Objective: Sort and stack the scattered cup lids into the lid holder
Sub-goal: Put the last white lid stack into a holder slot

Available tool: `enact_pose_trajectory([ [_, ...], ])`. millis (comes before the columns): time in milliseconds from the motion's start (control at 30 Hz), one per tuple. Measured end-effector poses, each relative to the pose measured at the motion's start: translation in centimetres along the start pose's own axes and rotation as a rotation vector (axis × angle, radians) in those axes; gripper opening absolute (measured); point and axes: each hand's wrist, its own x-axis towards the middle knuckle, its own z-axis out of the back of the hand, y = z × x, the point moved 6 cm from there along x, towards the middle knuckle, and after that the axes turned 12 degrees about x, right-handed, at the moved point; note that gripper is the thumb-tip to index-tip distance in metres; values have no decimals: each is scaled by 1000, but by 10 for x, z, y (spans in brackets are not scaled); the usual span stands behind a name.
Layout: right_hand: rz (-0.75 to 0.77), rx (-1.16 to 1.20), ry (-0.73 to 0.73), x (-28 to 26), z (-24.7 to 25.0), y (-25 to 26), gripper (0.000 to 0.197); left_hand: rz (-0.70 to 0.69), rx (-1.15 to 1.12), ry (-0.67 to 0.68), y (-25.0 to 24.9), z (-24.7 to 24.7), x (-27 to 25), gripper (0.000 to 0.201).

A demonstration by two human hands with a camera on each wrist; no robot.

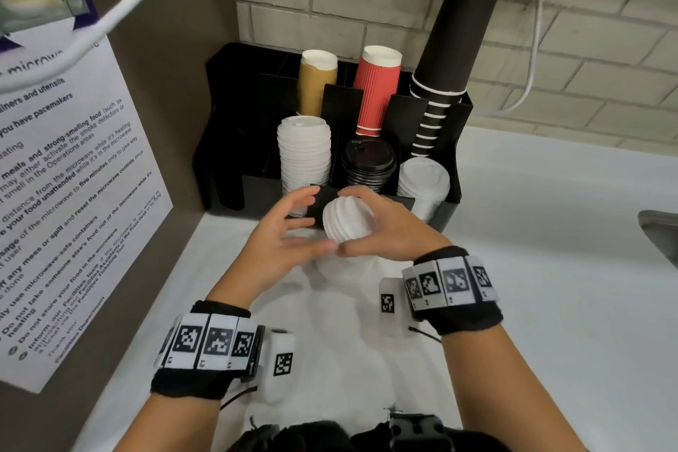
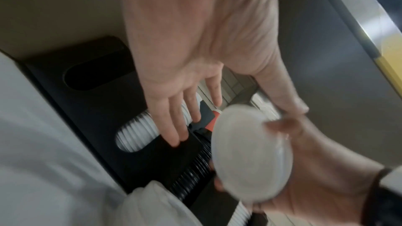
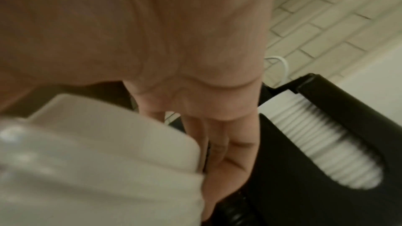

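Observation:
My right hand (image 1: 370, 224) grips a short stack of white cup lids (image 1: 345, 220), tilted on its side, just above the counter in front of the black lid holder (image 1: 453, 161). The left hand (image 1: 310, 226) is open beside the stack, fingers spread, its thumb close to the rim. The holder's front row has a tall white lid stack (image 1: 303, 154), a black lid stack (image 1: 368, 161) and a lower white lid stack (image 1: 423, 180). The left wrist view shows the held lids (image 2: 250, 157) edge on under my spread fingers (image 2: 174, 123). In the right wrist view the lids (image 3: 97, 161) fill the lower left.
Brown (image 1: 316, 84), red (image 1: 378, 92) and black (image 1: 451, 59) paper cup stacks stand in the holder's rear row. A notice (image 1: 66, 194) covers the panel at left. A sink edge (image 1: 660, 227) lies at far right. A white cable (image 1: 533, 48) hangs on the brick wall.

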Motion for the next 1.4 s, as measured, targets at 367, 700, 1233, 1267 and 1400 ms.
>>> enact_pose_trajectory([
  [367,102,478,6,-32,1,12,68,-120,-143,107,-15,-25,-3,88],
  [700,141,480,-43,-40,4,12,65,-58,-88,77,-16,-29,-7,97],
  [1233,311,317,-443,-32,115,30,63,-19,-82,-150,-11,-4,-7,62],
  [1267,297,253,-461,-25,131,30,63,-17,-76,-189,-9,1,-7,51],
  [1400,117,1,-358,13,159,8,66,-18,-23,-234,-4,8,-6,34],
])
